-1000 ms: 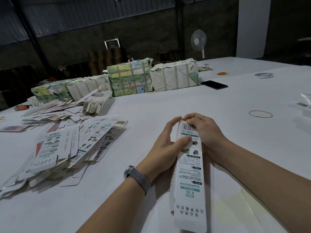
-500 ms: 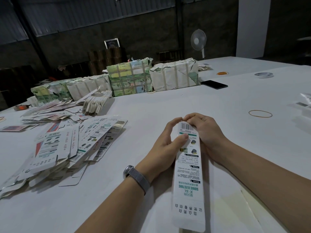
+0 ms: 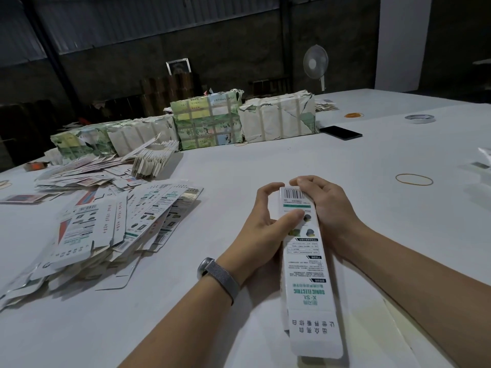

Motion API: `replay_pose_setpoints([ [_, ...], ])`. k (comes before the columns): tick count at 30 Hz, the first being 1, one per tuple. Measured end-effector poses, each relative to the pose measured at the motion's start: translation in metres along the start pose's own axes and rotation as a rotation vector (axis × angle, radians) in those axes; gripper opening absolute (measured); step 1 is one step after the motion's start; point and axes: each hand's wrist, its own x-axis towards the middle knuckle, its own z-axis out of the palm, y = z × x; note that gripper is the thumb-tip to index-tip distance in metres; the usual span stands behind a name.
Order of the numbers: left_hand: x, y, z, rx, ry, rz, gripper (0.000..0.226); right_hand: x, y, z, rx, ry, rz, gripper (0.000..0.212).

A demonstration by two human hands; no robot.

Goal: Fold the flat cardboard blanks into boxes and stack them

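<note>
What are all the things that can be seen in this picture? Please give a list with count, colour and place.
box: one, white with green print, held in both hands over the table
blanks: a loose pile, too many to count, white with print, table left
bundles: about four, wrapped, green and white, far side of the table
phone: one, black, right of the bundles
rubber band: one, yellow, table right
tape roll: one, grey, far right
fan: one, white, behind the table
table: one, white
watch: one, grey, on the left wrist
left hand: grips the box, thumb on its face
right hand: grips the box's far end
</note>
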Motion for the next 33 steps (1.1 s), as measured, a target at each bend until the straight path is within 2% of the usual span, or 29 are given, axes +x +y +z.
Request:
replay_pose_setpoints([
  [11,0.0019,-0.004,-0.0012,-0.037,0.008,0.022,0.052,-0.0034,0.0013,0.0011,-0.029,-0.088,-0.027,0.03],
  [15,0.003,-0.005,-0.0011,-0.05,0.016,0.025,0.054,-0.0033,0.0039,0.0014,-0.007,-0.086,-0.015,0.026],
  [22,0.0054,-0.0083,-0.0026,-0.08,0.087,0.055,0.048,0.0004,0.0083,0.0015,-0.026,-0.073,-0.038,0.005],
  [27,0.0058,-0.0091,-0.0015,-0.088,0.134,0.075,0.047,0.0012,0.0082,-0.0003,-0.022,-0.122,-0.045,0.015],
  [33,0.0059,-0.0099,-0.0016,-0.066,0.118,0.056,0.049,0.0029,0.0072,-0.0043,0.022,-0.119,-0.007,0.012],
])
